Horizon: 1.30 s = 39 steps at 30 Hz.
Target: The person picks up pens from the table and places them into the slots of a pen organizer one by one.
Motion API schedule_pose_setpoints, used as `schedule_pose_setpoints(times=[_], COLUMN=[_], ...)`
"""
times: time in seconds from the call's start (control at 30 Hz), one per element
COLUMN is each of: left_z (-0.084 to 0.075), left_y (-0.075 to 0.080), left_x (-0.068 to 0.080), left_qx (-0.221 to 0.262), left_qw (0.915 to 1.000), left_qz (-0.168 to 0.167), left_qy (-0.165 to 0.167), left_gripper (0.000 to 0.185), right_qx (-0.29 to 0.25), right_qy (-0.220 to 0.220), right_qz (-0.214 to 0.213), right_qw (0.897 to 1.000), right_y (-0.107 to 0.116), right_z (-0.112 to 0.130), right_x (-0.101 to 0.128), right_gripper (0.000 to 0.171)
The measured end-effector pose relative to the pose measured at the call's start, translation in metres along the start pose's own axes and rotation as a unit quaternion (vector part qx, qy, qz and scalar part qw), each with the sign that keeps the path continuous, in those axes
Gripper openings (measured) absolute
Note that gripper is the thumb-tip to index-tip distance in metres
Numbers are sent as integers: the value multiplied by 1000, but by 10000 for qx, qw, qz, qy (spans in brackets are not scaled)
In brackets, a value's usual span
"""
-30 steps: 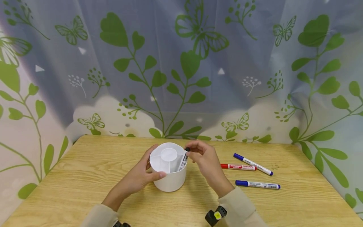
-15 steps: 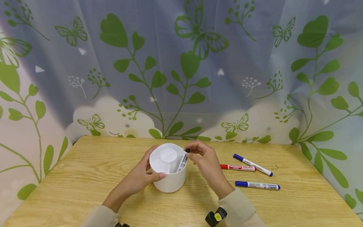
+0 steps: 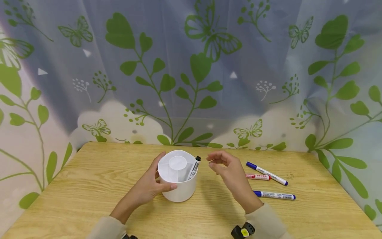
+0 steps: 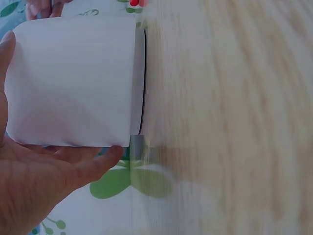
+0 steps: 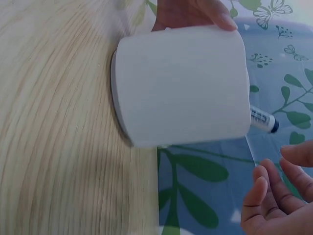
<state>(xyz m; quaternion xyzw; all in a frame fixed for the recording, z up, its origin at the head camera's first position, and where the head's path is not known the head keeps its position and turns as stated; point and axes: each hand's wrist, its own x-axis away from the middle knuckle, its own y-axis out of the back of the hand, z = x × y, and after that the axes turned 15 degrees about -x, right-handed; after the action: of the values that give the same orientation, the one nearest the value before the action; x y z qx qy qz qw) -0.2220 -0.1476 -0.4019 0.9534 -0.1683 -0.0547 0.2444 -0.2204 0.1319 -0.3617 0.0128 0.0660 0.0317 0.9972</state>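
A round white desk organizer point(image 3: 180, 193), split into compartments around a central cup, stands on the table. My left hand point(image 3: 146, 186) grips its left side, thumb over the front of the wall. Leaning in the right-hand compartment is a whiteboard marker point(image 3: 193, 171) with a white barrel, its black end sticking out past the rim. My right hand point(image 3: 232, 174) hovers to the right of the organizer, fingers loosely bent and holding nothing. In the right wrist view, the marker's end point(image 5: 262, 119) pokes out beyond the organizer point(image 5: 181, 88), apart from my right fingertips.
Right of my right hand lie a blue-capped marker point(image 3: 267, 173), a red marker point(image 3: 259, 177) partly behind the hand, and another blue marker point(image 3: 276, 195) nearer the front. A leaf-patterned curtain point(image 3: 191, 83) hangs along the table's far edge.
My right hand has let go of the black-ended marker and drawn back to the right, covering part of the red marker. The left hand stays on the organizer.
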Motion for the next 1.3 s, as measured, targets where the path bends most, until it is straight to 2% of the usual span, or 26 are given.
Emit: schedule_pose_setpoints(times=[0.27,0.5,0.63,0.93,1.1,1.3], left_z=[3,5,6,6,6,6], left_y=[6,12,16,25,28,30], left_x=[0,1,1,5,5,5], left_qx=[-72,-15,-13,-403,-387,-316], left_qw=[10000,9999,9996,9987,9986,9985], left_qz=[59,157,241,253,290,381], left_qy=[26,-61,-165,-203,-201,-220], left_gripper=[116,107,102,95,94,94], right_qx=[366,859,1165,1883,2241,2194], right_qy=[-145,-92,-7,166,54,-452], right_qz=[-60,-131,-183,-129,-56,190], right_qw=[9992,9962,9930,9819,9745,9744], right_y=[41,75,96,141,165,193], right_z=[0,1,2,-4,-10,-18], right_x=[12,24,31,41,45,47], right_gripper=[26,29,30,31,31,33])
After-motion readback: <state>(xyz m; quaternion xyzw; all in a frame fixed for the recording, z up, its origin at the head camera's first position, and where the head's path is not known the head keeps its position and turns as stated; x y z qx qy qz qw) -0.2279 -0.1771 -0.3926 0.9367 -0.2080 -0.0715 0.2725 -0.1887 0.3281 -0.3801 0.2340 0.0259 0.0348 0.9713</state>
